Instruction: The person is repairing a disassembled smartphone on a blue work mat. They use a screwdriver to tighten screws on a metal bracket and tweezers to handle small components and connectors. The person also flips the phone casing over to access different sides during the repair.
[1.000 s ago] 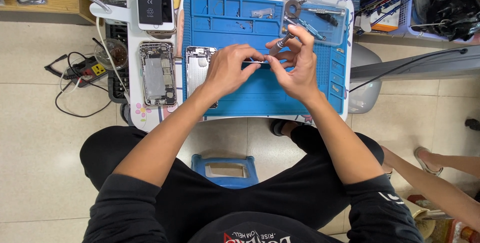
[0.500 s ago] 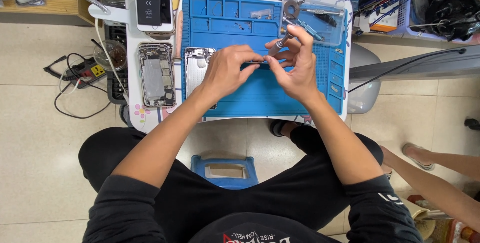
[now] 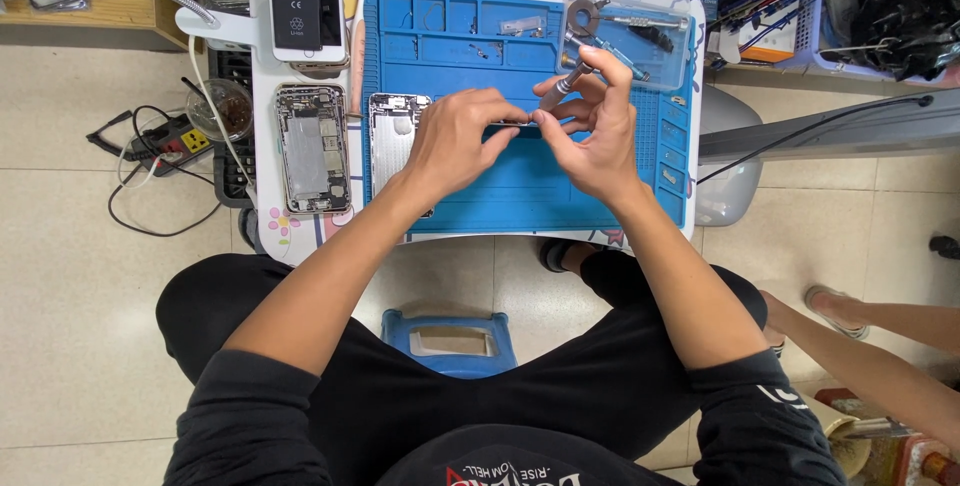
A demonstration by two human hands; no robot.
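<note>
Pinching one end of a thin dark strip [image 3: 512,124], the left hand [image 3: 455,141] meets the right hand [image 3: 590,126] at its 3 o'clock, which grips the strip's other end and a grey screwdriver [image 3: 566,84] slanting toward 1 o'clock. Both hover over the blue work mat [image 3: 520,186]. An opened phone shell [image 3: 392,131] lies at the left hand's 9 o'clock.

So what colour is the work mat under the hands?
Blue, the work mat, clearest in the head view.

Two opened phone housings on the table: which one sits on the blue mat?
The silver housing beside the left hand, partly on the blue mat. The other housing lies off it, on the white table.
</note>
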